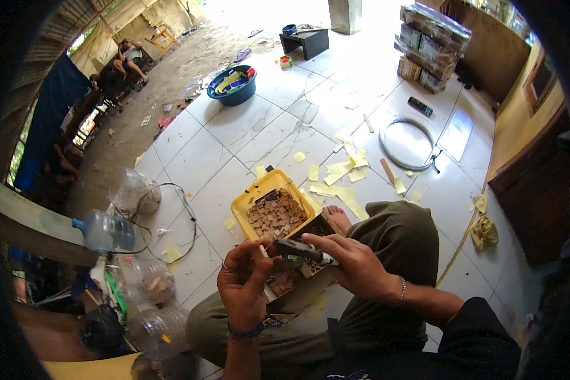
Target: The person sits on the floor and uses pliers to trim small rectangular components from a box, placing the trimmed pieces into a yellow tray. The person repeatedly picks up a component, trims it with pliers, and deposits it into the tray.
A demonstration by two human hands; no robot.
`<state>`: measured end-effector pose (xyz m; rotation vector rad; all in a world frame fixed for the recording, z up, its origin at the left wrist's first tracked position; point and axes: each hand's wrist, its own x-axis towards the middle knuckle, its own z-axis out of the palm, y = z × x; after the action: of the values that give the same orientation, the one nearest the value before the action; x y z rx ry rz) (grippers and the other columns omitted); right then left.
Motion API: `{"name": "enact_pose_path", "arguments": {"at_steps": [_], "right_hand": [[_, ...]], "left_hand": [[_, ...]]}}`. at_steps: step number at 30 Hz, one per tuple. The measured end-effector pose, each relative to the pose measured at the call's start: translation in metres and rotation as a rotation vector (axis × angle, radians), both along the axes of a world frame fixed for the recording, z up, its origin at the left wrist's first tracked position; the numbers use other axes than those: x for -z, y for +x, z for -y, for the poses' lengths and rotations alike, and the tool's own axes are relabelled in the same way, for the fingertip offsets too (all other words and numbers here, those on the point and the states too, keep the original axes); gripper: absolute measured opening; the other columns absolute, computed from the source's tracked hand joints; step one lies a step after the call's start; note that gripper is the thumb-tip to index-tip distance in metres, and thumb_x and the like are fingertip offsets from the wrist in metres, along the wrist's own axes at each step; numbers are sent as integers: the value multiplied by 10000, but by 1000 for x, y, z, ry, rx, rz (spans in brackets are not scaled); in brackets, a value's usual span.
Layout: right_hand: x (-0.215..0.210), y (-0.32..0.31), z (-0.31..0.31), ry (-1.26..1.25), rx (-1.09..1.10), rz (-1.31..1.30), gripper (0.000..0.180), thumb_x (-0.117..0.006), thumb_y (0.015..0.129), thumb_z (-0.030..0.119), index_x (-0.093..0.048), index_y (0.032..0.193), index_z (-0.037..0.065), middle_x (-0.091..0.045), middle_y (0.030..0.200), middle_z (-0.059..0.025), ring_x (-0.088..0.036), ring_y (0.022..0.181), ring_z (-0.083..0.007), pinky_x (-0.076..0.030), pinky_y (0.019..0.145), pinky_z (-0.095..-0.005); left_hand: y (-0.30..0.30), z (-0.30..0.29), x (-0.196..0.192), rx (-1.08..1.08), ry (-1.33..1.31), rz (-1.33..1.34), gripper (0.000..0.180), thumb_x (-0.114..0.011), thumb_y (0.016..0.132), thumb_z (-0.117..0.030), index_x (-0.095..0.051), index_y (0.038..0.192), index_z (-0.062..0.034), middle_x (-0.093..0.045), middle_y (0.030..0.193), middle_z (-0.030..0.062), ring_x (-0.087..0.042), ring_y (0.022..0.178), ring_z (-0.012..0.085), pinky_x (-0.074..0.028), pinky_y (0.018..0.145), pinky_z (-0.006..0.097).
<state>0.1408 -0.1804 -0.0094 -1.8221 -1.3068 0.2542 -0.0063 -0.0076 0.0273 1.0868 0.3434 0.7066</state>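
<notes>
My left hand (246, 285) is raised over my lap, thumb and fingers pinching a small, pale, flat piece (264, 251). My right hand (364, 269) is wrapped round a dark, blocky hand tool (297, 248) with a whitish part at the grip; its exact kind is unclear. The tool's front end points left, close to the pale piece. Just beyond both hands sits a yellow square tub (242, 208) holding many small brown square pieces (277, 216). Below the hands, partly hidden by them, is a box with compartments (292, 288) containing more small pieces.
Yellow paper scraps (339, 172) lie on the white tiles beyond my foot. A coiled cable (384, 140), a remote control (420, 106) and wrapped stacked packs (432, 47) are at right. Plastic bottles (111, 231) and a black cord (195, 221) lie left; a blue basin (237, 96) stands farther off.
</notes>
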Motion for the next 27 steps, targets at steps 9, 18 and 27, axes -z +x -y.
{"name": "enact_pose_path", "arguments": {"at_steps": [9,18,27], "right_hand": [[1,0,-8,13,45,210,889,-686,712,-128,-507,1543,134,-657,1257,-145,-672,1088,-343,-557,925,-448],[11,3,-11,136,80,335,585,-655,870,-93,-580,1428,66,-688,1164,-192,-718,983,-344,-600,814,-439],[22,5,-7,166,74,330,896,-736,649,-136,-545,1491,101,-669,1156,-177,-675,984,-342,-557,811,-447]], "left_hand": [[-13,6,11,52,20,60,392,-750,913,102,-633,1276,12,-726,1266,164,-707,1142,193,-585,999,333],[-14,11,1,91,133,87,377,-788,902,60,-648,1251,34,-732,1245,195,-689,1185,199,-585,1021,355],[-11,15,1,58,178,117,357,-818,876,42,-658,1195,28,-722,1251,205,-703,1198,267,-596,1014,380]]}}
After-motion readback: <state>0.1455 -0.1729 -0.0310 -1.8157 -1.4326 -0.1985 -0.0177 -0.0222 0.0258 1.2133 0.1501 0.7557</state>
